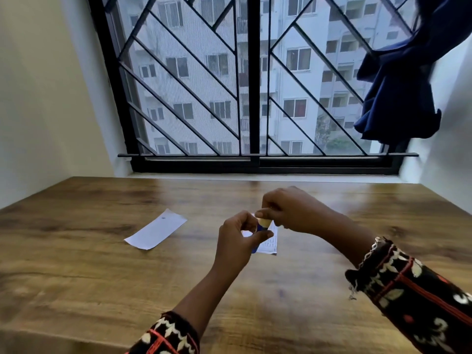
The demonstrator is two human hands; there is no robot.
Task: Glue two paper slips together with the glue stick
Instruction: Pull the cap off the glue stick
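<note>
A small blue glue stick [260,229] with a yellowish top is held above the wooden table [102,264]. My left hand [237,241] grips its blue body. My right hand [288,210] pinches the yellowish top end. Whether the top is a cap or the glue itself is too blurred to tell. One white paper slip [156,229] lies flat to the left, apart from both hands. A second slip with printed lines [269,242] lies on the table right under the hands, partly hidden by them.
The table runs up to a barred window [252,85] with a black sill. A dark blue curtain [398,80] hangs bunched at the upper right. Pale walls stand at the left and the right of the table.
</note>
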